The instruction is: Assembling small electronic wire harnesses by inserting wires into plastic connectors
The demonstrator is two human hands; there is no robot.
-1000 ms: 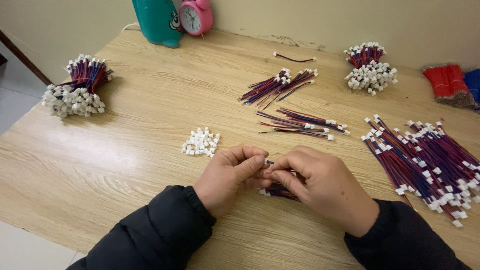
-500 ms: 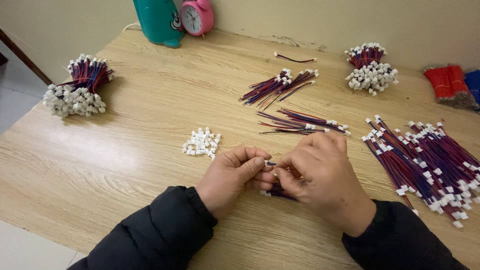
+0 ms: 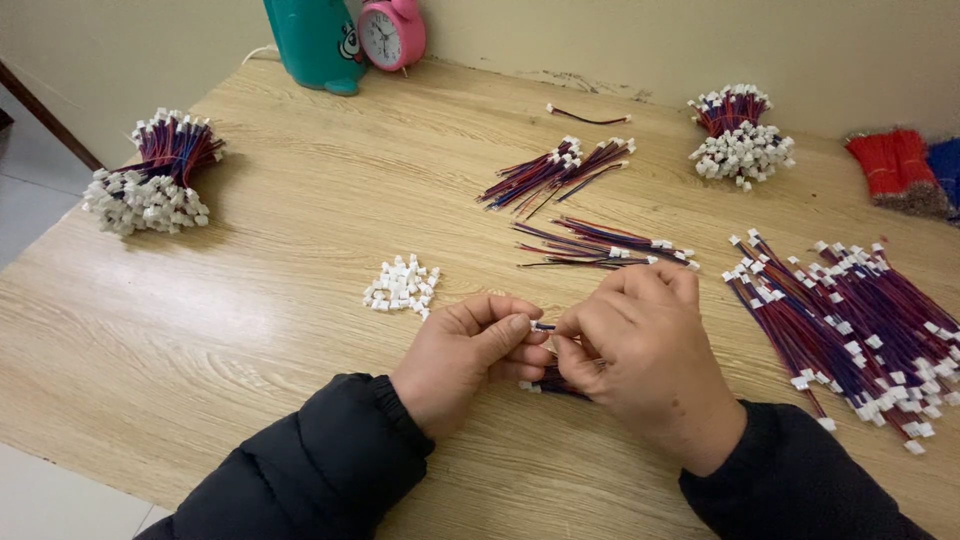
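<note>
Red-and-blue wire end point(image 3: 543, 326) is being pinched between the fingertips of the left hand point(image 3: 470, 355) and right hand point(image 3: 640, 350), above the wooden table point(image 3: 300, 250), near small white connectors point(image 3: 402, 284).

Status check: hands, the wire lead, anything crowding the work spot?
Left hand and right hand both pinching one thin red-and-blue wire lead. Few leads under the hands. Small pile of white plastic connector housings close left, apart; nothing blocking.

1. No packages, signs or screens show anywhere on the table point(image 3: 250, 300).
2. A small cartoon sticker point(image 3: 343, 42) sits on the teal container point(image 3: 305, 40) at the table's far edge.
</note>
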